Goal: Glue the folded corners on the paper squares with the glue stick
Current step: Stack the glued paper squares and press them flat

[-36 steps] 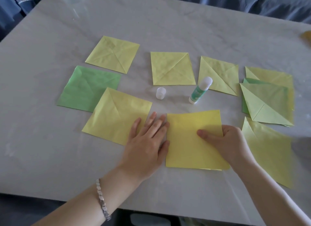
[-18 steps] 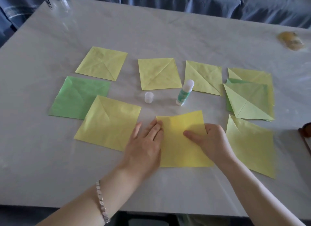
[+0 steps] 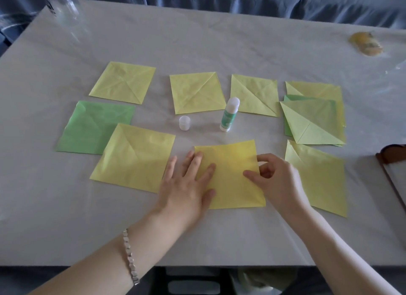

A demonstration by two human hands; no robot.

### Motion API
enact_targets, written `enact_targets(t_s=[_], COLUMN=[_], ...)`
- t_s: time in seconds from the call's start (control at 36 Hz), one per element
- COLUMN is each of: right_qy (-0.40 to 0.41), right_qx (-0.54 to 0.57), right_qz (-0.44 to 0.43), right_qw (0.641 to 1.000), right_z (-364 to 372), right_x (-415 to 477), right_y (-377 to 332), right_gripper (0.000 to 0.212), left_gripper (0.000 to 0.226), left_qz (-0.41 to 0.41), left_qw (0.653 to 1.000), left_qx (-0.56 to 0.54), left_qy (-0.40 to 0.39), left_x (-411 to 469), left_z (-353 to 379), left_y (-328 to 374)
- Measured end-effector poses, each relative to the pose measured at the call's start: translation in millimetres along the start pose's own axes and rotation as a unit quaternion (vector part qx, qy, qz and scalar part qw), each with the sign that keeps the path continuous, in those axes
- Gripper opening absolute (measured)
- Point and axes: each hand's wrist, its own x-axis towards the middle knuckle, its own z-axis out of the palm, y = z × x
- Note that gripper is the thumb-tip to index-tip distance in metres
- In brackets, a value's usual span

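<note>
The plain yellow paper square lies flat at the near middle of the grey-white covered table; no folded corner shows on its upper face. The left hand rests on its left edge with fingers straight and spread, holding nothing, pressing down, I judge, so the sheet cannot slide. The right hand is at the right edge, thumb laid on top of the paper and fingers curled against the edge; it looks to be nipping that edge, probably to lift or turn the sheet.

Just beyond the far edge the green-and-white glue stick stands upright with its top bare; its small white cap stands to its left, apart from it. Both are likely parked there within easy reach of either hand.

Other sheets are spread around, probably to keep glued pieces from sticking together:
- a creased yellow square lies just left of the left hand, overlapping a green paper square;
- three pale yellow-green squares form a far row;
- a stack of folded squares lies to the right;
- a pale square with one folded corner lies under the right wrist.

A silver link bracelet circles the left forearm. A clear plastic bottle stands at the far left corner.
</note>
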Motion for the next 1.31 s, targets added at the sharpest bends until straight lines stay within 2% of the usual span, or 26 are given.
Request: enact_targets(t_s=[0.17, 0.22, 0.28, 0.31, 0.39, 0.44, 0.56, 0.86, 0.94, 1.08, 1.14, 1.22, 1.31], right_qy=[0.054, 0.115, 0.157, 0.143, 0.027, -0.024, -0.07, -0.073, -0.046, 0.052, 0.022, -0.106, -0.188], right_qx=[-0.054, -0.123, -0.172, -0.174, -0.177, -0.225, -0.289, -0.343, -0.337, -0.275, -0.242, -0.191, -0.195], right_qz=[-0.045, -0.119, -0.22, -0.256, -0.322, -0.35, -0.33, -0.265, -0.274, -0.268, -0.286, -0.281, -0.272], right_qw=[0.996, 0.979, 0.947, 0.94, 0.93, 0.909, 0.896, 0.898, 0.899, 0.922, 0.927, 0.935, 0.923], right_z=[2.5, 6.5, 14.5, 19.6, 34.9, 41.7, 34.8, -5.2, -9.8, -14.6, -8.6, 12.6, 35.7], right_x=[-8.7, -14.8, -23.8, -29.4, -45.1, -51.3, -54.9, -60.1, -60.0, -50.0, -43.7, -36.0, -31.3], right_y=[9.2, 12.6, 16.8, 18.0, 20.2, 25.0, 29.7, 50.0, 51.6, 32.5, 15.5, -9.1, -16.8], right_gripper=[0.045, 0.041, 0.029, 0.027, 0.035, 0.04, 0.048, 0.053, 0.053, 0.045, 0.048, 0.059, 0.07], left_gripper=[0.051, 0.052, 0.054, 0.054, 0.056, 0.055, 0.055, 0.056, 0.058, 0.063, 0.068, 0.078, 0.084], left_qz=[-0.015, -0.015, -0.014, -0.014, -0.015, -0.011, -0.013, -0.057, -0.055, -0.053, -0.052, -0.059, -0.056], left_qw=[0.999, 0.999, 0.999, 0.999, 0.998, 0.998, 0.999, 0.997, 0.997, 0.996, 0.996, 0.995, 0.997], left_qx=[-0.028, -0.027, -0.03, -0.036, -0.049, -0.045, -0.043, -0.058, -0.056, -0.066, -0.076, -0.065, -0.05], left_qy=[0.013, 0.01, 0.011, 0.015, 0.025, 0.031, 0.021, 0.014, 0.015, -0.003, -0.008, -0.046, -0.028], left_x=[-0.2, -1.9, -3.4, -3.8, -3.8, -3.3, -3.4, -5.0, -4.3, -4.9, -6.6, -4.3, -0.2], left_z=[7.5, 10.7, 12.5, 12.9, 13.3, 12.0, 8.9, 10.3, 11.2, 11.3, 13.4, 9.6, 3.4], left_y=[10.6, 9.5, 8.2, 8.0, 8.6, 8.6, 10.1, 22.7, 21.4, 20.2, 19.8, 19.3, 22.8])
